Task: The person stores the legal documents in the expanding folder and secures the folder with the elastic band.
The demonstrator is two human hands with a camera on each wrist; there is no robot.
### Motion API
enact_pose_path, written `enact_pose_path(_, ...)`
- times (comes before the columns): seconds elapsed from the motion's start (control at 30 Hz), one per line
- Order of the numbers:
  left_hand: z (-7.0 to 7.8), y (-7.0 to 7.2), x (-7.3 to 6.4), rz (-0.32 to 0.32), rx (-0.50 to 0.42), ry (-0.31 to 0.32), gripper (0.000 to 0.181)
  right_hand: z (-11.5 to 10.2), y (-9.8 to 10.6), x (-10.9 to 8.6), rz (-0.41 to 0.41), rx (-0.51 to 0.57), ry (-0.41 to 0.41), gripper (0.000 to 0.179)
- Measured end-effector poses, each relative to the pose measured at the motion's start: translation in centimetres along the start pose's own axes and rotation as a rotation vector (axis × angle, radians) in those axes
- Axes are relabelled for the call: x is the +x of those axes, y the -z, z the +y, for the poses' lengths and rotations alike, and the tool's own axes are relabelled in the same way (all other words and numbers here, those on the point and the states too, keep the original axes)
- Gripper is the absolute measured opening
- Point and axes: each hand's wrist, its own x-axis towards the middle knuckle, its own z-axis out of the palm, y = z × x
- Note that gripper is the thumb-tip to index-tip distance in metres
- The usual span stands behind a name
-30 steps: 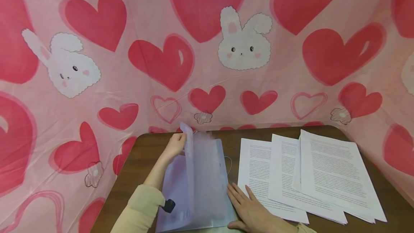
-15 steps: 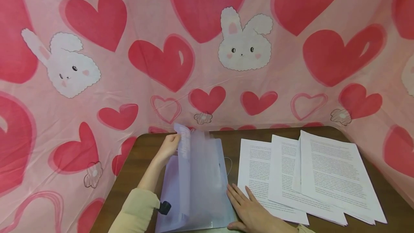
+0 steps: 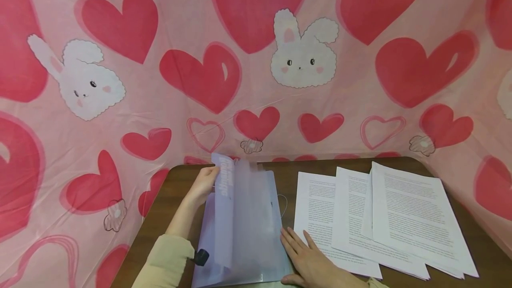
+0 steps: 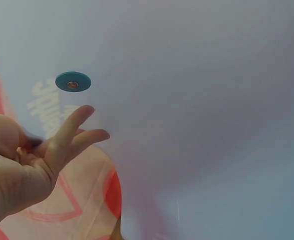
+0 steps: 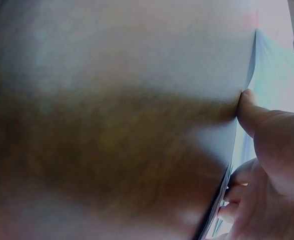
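A translucent purple file folder lies on the table with its cover flap raised and leaning left. My left hand pinches the flap's upper left edge between thumb and finger. In the left wrist view the flap bears a round teal button and pale lettering, and two fingers of the left hand stretch out beside it. With straight fingers, my right hand rests along the folder's lower right edge. Its thumb touches the folder edge in the right wrist view.
Several overlapping stacks of printed paper lie on the right of the brown wooden table. A thin cord loop sticks out from the folder's right side. A pink cloth with hearts and rabbits hangs behind and beside the table.
My left hand has moved left, tilting the flap further left so that its lettering shows. The right hand has stayed in place.
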Motion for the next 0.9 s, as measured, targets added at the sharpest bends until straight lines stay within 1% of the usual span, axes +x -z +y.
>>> enact_pose_path(0.17, 0.0, 0.1, -0.1, 0.0, -0.019, 0.014, 0.044, 0.0, 0.1, -0.1, 0.009, 0.006, 0.003, 0.106)
enact_pose_path(0.27, -0.1, 0.0, -0.1, 0.003, -0.02, 0.018, 0.044, -0.2, 0.5, -0.2, -0.004, 0.024, -0.01, 0.106)
enact_pose_path(0.43, -0.2, -0.2, -0.1, 0.025, -0.002, 0.031, 0.043, -0.8, 2.1, 0.1, -0.086, 0.045, -0.034, 0.105)
enact_pose_path(0.53, -0.3, -0.3, -0.1, 0.037, 0.009, 0.044, 0.044, -1.2, 2.9, 0.3, -0.125, 0.01, -0.032, 0.105)
enact_pose_path(0.6, -0.4, -0.4, -0.1, 0.032, 0.017, 0.046, 0.044, -1.3, 3.3, 0.4, -0.136, 0.013, -0.028, 0.105)
enact_pose_path(0.67, -0.4, -0.5, -0.1, 0.033, 0.019, 0.049, 0.044, -1.4, 3.6, 0.4, -0.152, 0.034, -0.032, 0.103)
enact_pose_path(0.77, -0.5, -0.7, 0.1, 0.022, 0.021, 0.048, 0.042, -1.2, 4.3, 0.4, -0.163, 0.102, -0.036, 0.096)
enact_pose_path(0.83, -0.6, -0.8, 0.3, 0.02, 0.018, 0.047, 0.042, -1.0, 4.7, 0.3, -0.157, 0.136, -0.037, 0.09)
enact_pose_path(0.9, -0.7, -1.0, 0.5, 0.019, 0.011, 0.047, 0.042, -0.5, 5.1, 0.2, -0.13, 0.15, -0.034, 0.083)
